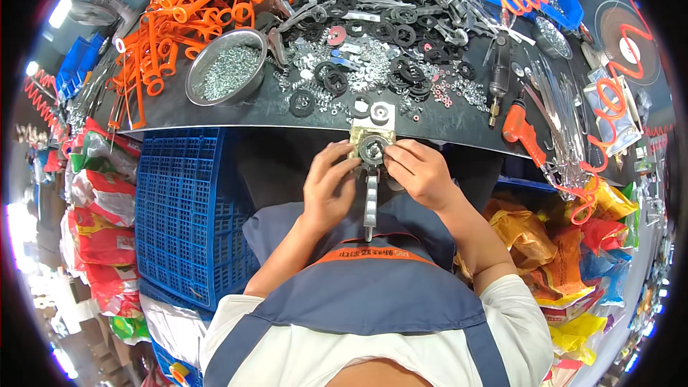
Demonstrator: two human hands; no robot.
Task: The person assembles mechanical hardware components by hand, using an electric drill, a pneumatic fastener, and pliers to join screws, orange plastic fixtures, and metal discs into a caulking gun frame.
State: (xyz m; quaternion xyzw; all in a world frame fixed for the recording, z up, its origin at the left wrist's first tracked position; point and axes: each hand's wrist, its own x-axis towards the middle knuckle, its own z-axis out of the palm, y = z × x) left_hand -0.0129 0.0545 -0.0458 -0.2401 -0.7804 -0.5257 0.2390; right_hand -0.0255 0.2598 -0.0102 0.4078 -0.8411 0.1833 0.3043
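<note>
A small metal assembly [373, 149], a pale plate with a black round wheel-like part set in it and a flat silver bar hanging down from it, is held in front of the person's chest, just below the near edge of the table [272, 111]. By the look of it, the step in hand is seating or fastening the black round part on the plate; the next move probably calls for a steady hold on the plate while the piece is pressed or turned square into place. The left hand [328, 185] has its fingers [342, 154] curled in and pinching the left edge of the plate, thumb toward the wheel. The right hand [419, 172] closes from the other side, fingertips pressed against the black part and the plate's right edge; neither hand is spread open. Just above, on the table, lie a second metal block [378, 114], loose black washers [326, 79] and scattered small screws. Farther out stand a steel bowl of screws [228, 68], a heap of orange plastic levers [193, 11] and an orange power tool [522, 131]. A blue crate [183, 208] sits to the left under the table.
</note>
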